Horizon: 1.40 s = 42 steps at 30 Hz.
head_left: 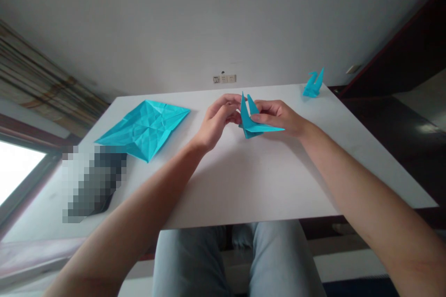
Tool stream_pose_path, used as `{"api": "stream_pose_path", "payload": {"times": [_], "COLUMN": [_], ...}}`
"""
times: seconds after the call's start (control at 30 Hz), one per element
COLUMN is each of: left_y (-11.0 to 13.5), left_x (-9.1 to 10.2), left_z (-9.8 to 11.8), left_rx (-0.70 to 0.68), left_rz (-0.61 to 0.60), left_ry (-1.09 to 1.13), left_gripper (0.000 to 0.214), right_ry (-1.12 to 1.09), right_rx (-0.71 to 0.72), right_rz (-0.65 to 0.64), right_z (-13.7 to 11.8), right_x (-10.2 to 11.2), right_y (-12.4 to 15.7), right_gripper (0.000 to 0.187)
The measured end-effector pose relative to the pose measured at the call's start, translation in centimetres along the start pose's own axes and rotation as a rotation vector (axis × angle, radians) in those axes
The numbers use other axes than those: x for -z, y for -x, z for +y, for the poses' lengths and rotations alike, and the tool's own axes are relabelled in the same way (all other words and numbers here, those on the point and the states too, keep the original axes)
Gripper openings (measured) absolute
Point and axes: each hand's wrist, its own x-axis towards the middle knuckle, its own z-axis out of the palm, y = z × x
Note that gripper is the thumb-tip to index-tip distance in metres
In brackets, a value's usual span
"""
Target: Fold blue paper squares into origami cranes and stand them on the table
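Both of my hands hold a folded piece of turquoise origami paper (250, 120) above the middle of the white table (240, 185). Its pointed flaps stand upward. My left hand (216, 123) pinches its left side, and my right hand (277, 118) grips it from the right, with the fingers partly covering the lower flap. To the left lies a large creased sheet of the same turquoise paper (144, 128), folded into a flat diamond shape. A small turquoise origami bird-like figure (312, 85) stands near the far right corner of the table.
A pixelated, blurred object (92, 183) with a dark part lies at the table's left. A wall socket panel (225, 79) sits on the wall behind the far edge. A curtain (42, 74) and a bright window (17, 171) are on the left. My jeans-clad legs (237, 260) show below the near edge.
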Motion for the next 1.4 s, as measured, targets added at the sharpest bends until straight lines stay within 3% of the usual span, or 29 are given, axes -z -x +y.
{"api": "stream_pose_path", "payload": {"times": [0.3,0.77,1.13,1.4], "left_y": [0.2,-0.2,-0.1,-0.5], "left_x": [-0.4,0.1,0.3,0.5], "left_z": [0.6,0.0,0.0,-0.9], "left_rx": [0.035,-0.063,-0.041,-0.108], "left_rz": [-0.005,-0.098,0.088,0.147], "left_ry": [0.060,0.042,-0.093,-0.121], "left_gripper": [0.039,0.045,0.040,0.060], "right_ry": [-0.066,-0.024,0.153,0.194], "right_rx": [-0.013,-0.031,0.073,0.067], "right_rz": [-0.033,-0.021,0.234,0.215], "right_z": [-0.2,-0.6,-0.3,0.5], "right_x": [-0.2,0.0,-0.2,-0.2], "right_y": [0.1,0.1,-0.3,-0.4], "right_gripper": [0.052,0.061,0.065,0.059]}}
